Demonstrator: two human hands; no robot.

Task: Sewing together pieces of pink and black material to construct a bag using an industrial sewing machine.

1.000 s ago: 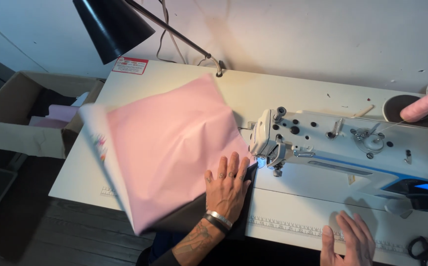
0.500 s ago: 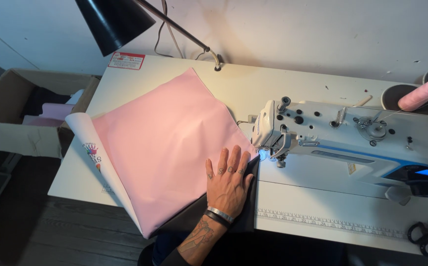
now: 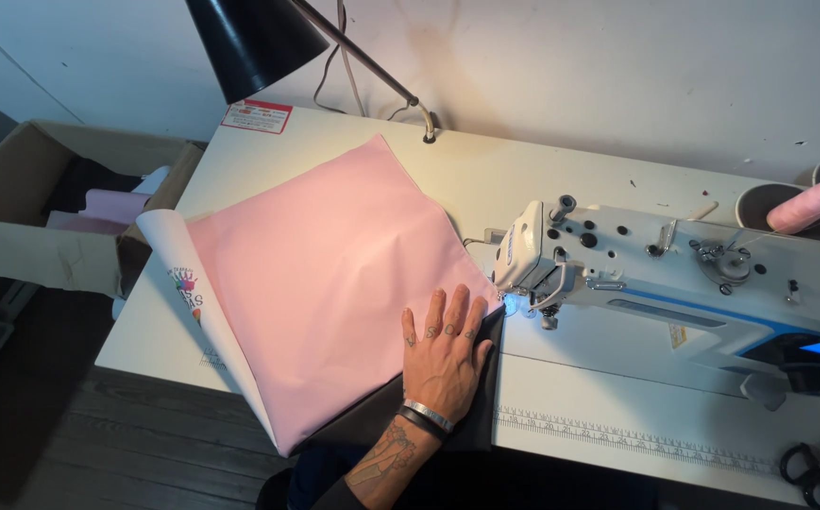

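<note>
Pink fabric (image 3: 325, 283) under flat left hand (image 3: 445, 351), fingers spread, ungrasping, beside the sewing machine (image 3: 674, 274).

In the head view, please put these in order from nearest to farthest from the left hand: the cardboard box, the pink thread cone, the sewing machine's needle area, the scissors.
Measured from the left hand:
1. Sewing machine's needle area, just right of the fingertips.
2. Scissors, at the table's lower right corner.
3. Cardboard box at far left and pink thread cone at upper right: too close to call.
</note>
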